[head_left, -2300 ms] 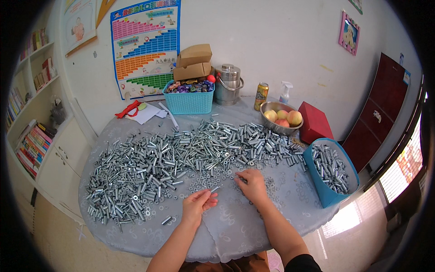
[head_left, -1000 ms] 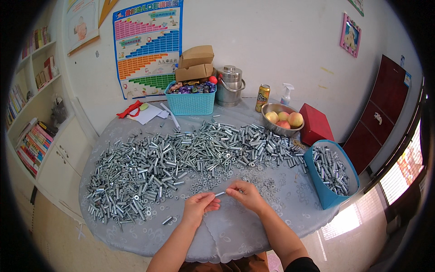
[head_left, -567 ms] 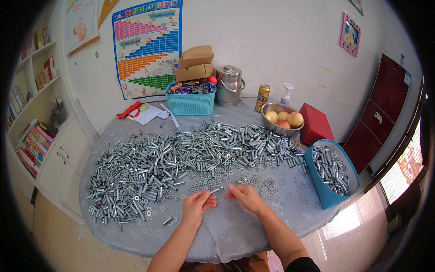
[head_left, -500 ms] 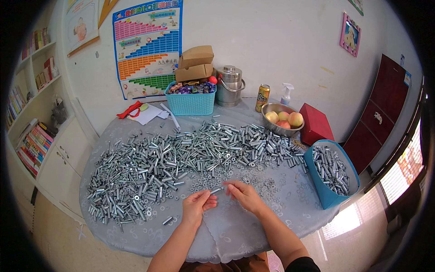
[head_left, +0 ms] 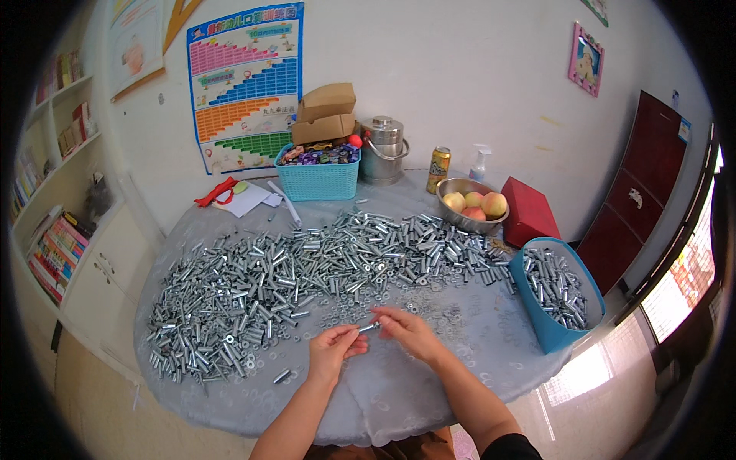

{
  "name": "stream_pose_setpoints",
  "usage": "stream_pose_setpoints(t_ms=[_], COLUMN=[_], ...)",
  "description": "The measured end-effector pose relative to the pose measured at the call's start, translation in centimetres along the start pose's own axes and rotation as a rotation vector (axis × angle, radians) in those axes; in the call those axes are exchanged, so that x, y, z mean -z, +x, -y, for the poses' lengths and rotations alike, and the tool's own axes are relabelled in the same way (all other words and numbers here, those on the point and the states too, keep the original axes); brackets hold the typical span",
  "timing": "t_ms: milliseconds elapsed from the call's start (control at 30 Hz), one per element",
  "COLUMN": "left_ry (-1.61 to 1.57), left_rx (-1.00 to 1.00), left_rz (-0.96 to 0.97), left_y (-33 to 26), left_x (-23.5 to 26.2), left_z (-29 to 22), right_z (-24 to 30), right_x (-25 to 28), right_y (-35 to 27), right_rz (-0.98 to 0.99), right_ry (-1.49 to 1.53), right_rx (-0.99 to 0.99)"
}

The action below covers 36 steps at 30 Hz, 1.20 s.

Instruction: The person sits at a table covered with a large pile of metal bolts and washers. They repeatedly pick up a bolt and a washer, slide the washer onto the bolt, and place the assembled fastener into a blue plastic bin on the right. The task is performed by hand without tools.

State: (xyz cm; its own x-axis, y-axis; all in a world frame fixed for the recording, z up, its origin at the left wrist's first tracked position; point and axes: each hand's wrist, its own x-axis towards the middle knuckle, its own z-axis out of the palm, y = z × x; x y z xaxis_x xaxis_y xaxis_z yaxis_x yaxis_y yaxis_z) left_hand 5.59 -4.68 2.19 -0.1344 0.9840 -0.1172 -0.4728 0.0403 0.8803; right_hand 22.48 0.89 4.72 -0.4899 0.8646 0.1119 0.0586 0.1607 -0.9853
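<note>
My left hand (head_left: 333, 354) is closed, pinching a short silver metal bolt (head_left: 369, 328) between thumb and fingers above the near middle of the table. The fingers of my right hand (head_left: 408, 332) close on the bolt's other end. A small ring-like part sits at that end, too small to tell whether it is a nut or a washer. Beyond my hands, a wide heap of silver bolts and metal sleeves (head_left: 253, 287) spreads over the grey tablecloth (head_left: 399, 391). Loose washers (head_left: 441, 307) lie scattered just past my right hand. One single sleeve (head_left: 282, 376) rests left of my left forearm.
A blue bin (head_left: 546, 326) full of metal sleeves stands at the table's right edge. Farther back are a red box (head_left: 529, 211), a steel bowl (head_left: 468, 221) of fruit, a can (head_left: 438, 170), a spray bottle (head_left: 480, 162), a steel canister (head_left: 381, 157) and a turquoise basket (head_left: 318, 182).
My right hand has come a little closer to my left, and its fingers now meet the end of the bolt. The view has shifted slightly.
</note>
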Motion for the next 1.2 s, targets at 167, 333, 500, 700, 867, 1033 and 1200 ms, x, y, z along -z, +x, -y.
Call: stream_pose_setpoints(t_ms=[167, 333, 500, 700, 867, 1033, 1200], left_ry=[0.138, 0.104, 0.113, 0.115, 0.111, 0.217, 0.274], left_rx=[-0.065, -0.084, -0.057, -0.05, -0.052, -0.163, -0.307], left_rz=[0.027, -0.027, -0.039, -0.045, -0.04, -0.048, -0.011], left_y=[-0.7, -0.3, 0.0, -0.2, -0.2, 0.4, 0.1], left_x=[-1.6, -0.4, -0.2, -0.1, 0.2, 0.9, -0.1], left_z=[-0.9, -0.9, -0.7, -0.3, -0.4, 0.3, -1.0], right_z=[-2.6, 0.4, 1.4, 3.1, 2.1, 2.1, -0.2], right_x=[0.9, 6.3, 17.6, 23.1, 22.7, 17.3, 7.1], right_y=[0.5, 0.6, -4.1, -13.3, -14.3, -9.7, -4.4], right_rz=[-0.043, -0.476, -0.976, -1.305, -1.282, -1.012, -0.381], right_ry=[-0.145, -0.152, -0.595, -1.009, -1.24, -1.012, -0.623], right_rx=[0.093, 0.041, 0.235, -0.001, 0.174, 0.395, 0.261])
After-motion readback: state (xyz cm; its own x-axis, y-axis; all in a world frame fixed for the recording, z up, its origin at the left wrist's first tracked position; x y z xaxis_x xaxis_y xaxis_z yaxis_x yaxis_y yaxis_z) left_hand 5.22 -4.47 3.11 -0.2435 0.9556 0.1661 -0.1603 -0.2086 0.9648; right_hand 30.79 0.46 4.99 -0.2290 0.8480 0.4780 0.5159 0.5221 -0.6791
